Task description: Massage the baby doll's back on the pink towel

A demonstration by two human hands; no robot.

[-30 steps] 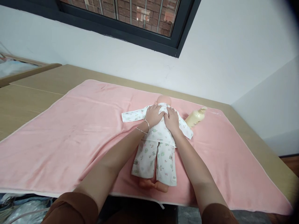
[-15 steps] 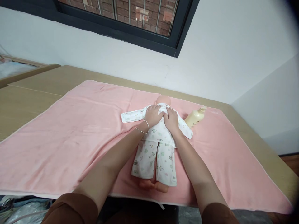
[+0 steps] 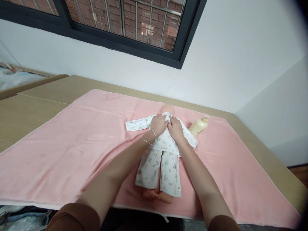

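Observation:
A baby doll in a white printed top and trousers lies on a pink blanket, head away from me and feet towards me. My left hand rests flat on the left side of its upper back or chest; which side faces up I cannot tell. Beside it, my right hand lies flat on the right side, thumbs nearly meeting in the middle. Both hands are open, fingers pointing towards the doll's head. A bracelet circles my left wrist.
A pale yellow pump bottle lies tilted by the doll's right-hand sleeve. The wooden table meets a white wall below a dark-framed window. At far left is a wooden-edged tray or crib. Bagged items sit below the table's front edge.
The camera view has tilted up slightly, so the scene sits lower. My hands have shifted slightly on the doll's upper body and still lie flat there.

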